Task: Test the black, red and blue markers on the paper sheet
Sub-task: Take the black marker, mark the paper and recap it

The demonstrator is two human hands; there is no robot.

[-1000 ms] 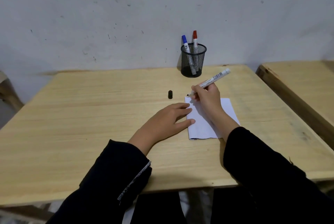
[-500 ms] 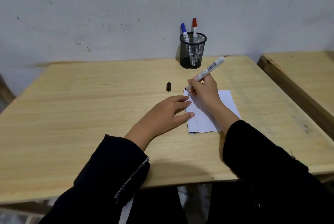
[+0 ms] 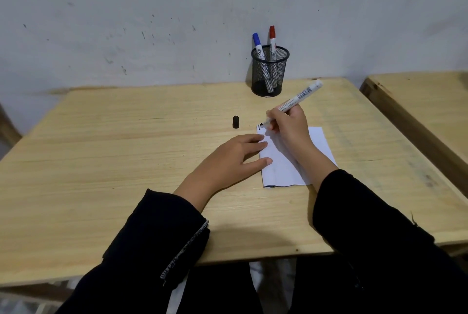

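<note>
A white paper sheet lies on the wooden table. My right hand grips the uncapped black marker, its tip touching the sheet's far left corner, where a short black mark shows. My left hand lies flat with its fingertips pressing the sheet's left edge. The marker's black cap stands on the table left of the sheet. The blue marker and the red marker stand capped in a black mesh cup at the back.
A grey wall rises right behind the table. A second wooden table stands to the right, across a narrow gap. My black sleeves cover the near edge.
The marker tip has come down onto the sheet's far left corner and a short black mark has appeared there. The left hand stays on the sheet's edge.
</note>
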